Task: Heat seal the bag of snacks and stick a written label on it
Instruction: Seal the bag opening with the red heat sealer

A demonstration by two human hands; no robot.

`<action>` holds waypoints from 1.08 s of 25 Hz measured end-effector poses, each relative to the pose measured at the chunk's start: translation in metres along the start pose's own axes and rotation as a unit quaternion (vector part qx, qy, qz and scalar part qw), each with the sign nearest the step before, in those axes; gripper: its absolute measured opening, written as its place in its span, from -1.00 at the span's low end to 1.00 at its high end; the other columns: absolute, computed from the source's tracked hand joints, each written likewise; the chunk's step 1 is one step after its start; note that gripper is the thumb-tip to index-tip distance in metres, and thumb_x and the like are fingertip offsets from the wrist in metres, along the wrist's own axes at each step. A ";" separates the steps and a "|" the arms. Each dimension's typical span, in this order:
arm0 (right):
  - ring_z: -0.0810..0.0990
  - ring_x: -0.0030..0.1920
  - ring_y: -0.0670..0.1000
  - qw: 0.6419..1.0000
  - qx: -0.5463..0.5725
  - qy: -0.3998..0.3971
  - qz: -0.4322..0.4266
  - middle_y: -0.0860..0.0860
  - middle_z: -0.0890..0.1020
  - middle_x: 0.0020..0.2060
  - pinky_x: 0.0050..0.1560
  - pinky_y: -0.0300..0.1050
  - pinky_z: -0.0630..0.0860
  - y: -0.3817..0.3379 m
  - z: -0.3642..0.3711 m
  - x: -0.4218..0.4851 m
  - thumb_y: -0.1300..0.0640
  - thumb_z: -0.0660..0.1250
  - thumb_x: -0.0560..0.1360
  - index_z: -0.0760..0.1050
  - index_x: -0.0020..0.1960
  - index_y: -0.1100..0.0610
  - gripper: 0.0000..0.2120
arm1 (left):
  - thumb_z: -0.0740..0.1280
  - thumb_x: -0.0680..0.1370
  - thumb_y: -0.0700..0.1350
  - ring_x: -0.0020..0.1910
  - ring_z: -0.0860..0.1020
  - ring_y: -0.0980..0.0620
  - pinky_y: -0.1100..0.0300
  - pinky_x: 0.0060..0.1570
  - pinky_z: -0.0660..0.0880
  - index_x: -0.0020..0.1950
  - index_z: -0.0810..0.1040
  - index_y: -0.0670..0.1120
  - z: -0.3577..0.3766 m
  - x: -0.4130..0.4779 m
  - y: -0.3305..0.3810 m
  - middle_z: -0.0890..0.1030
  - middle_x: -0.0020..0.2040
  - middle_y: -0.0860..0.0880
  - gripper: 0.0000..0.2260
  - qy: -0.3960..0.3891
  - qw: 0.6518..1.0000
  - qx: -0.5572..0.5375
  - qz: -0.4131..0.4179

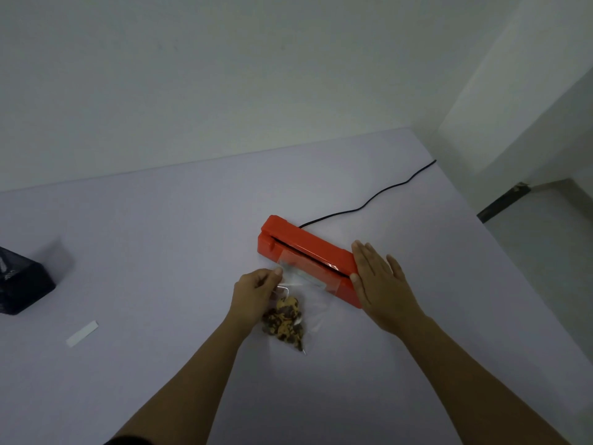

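Note:
A clear plastic bag of brown snacks (pixel 286 319) lies on the table, its open top tucked into the slot of an orange-red heat sealer (pixel 305 248). My left hand (pixel 256 293) pinches the bag's left edge near the sealer. My right hand (pixel 378 281) lies flat with fingers spread, resting on the sealer's right end. A white label strip (pixel 82 333) lies on the table far to the left, apart from both hands.
The sealer's black cord (pixel 378 197) runs back right over the table's edge. A black mesh holder (pixel 22 284) stands at the far left. The pale table (pixel 160 236) meets a white wall behind; the floor drops off at the right.

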State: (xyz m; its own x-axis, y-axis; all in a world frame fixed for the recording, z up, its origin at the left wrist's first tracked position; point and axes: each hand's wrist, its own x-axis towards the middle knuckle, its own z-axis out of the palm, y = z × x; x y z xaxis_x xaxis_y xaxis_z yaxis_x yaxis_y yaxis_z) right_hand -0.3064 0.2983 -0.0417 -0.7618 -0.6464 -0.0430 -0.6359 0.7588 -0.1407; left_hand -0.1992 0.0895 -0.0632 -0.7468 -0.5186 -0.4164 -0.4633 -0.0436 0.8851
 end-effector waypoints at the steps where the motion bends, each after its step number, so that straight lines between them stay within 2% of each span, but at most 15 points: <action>1: 0.16 0.46 0.05 1.000 -0.006 0.000 0.002 0.08 0.24 0.46 0.38 0.03 -0.02 0.000 0.000 0.000 -0.20 -0.45 0.51 0.05 0.48 0.18 -0.26 | 0.29 0.55 -0.01 -0.39 0.58 0.05 0.20 -0.32 0.55 -0.25 0.61 -0.19 0.000 0.001 0.000 0.64 -0.36 -0.07 -0.70 0.001 1.000 0.004 0.001; 4: 0.23 0.43 0.06 1.000 -0.012 0.003 0.018 0.09 0.31 0.43 0.35 0.07 0.06 0.000 0.000 0.000 -0.15 -0.37 0.56 0.12 0.46 0.19 -0.33 | 0.29 0.55 -0.01 -0.49 0.52 0.16 0.30 -0.40 0.50 -0.30 0.60 -0.16 0.000 0.003 0.001 0.58 -0.44 0.00 -0.69 0.007 1.000 0.016 0.014; 6: 0.23 0.43 0.06 1.000 -0.015 -0.002 0.017 0.09 0.31 0.43 0.35 0.07 0.04 -0.001 0.001 0.000 -0.15 -0.37 0.56 0.12 0.46 0.19 -0.34 | 0.30 0.55 -0.02 -0.52 0.51 0.19 0.35 -0.45 0.47 -0.30 0.60 -0.15 0.000 0.004 0.001 0.56 -0.44 0.01 -0.71 0.007 1.000 0.009 0.011; 12: 0.25 0.43 0.08 1.000 -0.015 0.006 0.016 0.09 0.34 0.41 0.34 0.09 0.05 0.000 0.002 0.000 -0.14 -0.35 0.57 0.14 0.46 0.19 -0.35 | 0.31 0.54 -0.03 -0.50 0.51 0.16 0.33 -0.44 0.47 -0.24 0.63 -0.20 0.002 0.004 -0.002 0.58 -0.41 -0.03 -0.71 0.010 1.000 0.006 -0.004; 18: 0.32 0.39 0.12 1.000 -0.019 0.006 0.021 0.11 0.39 0.38 0.31 0.15 0.08 -0.001 0.002 0.000 -0.11 -0.33 0.59 0.19 0.43 0.21 -0.37 | 0.31 0.54 -0.02 -0.50 0.51 0.18 0.35 -0.43 0.46 -0.23 0.64 -0.18 0.002 0.004 -0.002 0.58 -0.41 -0.01 -0.73 0.017 1.000 0.010 -0.002; 23: 0.24 0.43 0.09 1.000 -0.010 0.008 0.022 0.09 0.32 0.42 0.35 0.11 0.02 0.001 0.005 0.000 -0.15 -0.37 0.56 0.14 0.46 0.19 -0.34 | 0.30 0.55 -0.05 -0.54 0.49 0.24 0.41 -0.47 0.45 -0.23 0.63 -0.19 0.003 0.003 -0.001 0.57 -0.41 -0.02 -0.73 0.018 1.000 0.009 0.008; 27: 0.14 0.47 0.06 1.000 -0.008 0.008 0.011 0.07 0.25 0.46 0.38 0.06 -0.05 0.001 0.007 0.000 -0.18 -0.42 0.53 0.07 0.48 0.17 -0.30 | 0.30 0.55 -0.04 -0.46 0.52 0.12 0.32 -0.42 0.49 -0.24 0.63 -0.17 0.002 0.002 -0.001 0.58 -0.40 -0.02 -0.73 0.015 1.000 0.000 0.003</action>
State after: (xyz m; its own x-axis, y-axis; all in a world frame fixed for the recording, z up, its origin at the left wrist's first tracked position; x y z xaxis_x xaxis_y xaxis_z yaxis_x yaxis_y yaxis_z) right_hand -0.3065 0.2989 -0.0485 -0.7775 -0.6281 -0.0302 -0.6206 0.7742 -0.1243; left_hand -0.2013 0.0903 -0.0656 -0.7340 -0.5450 -0.4052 -0.4597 -0.0406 0.8872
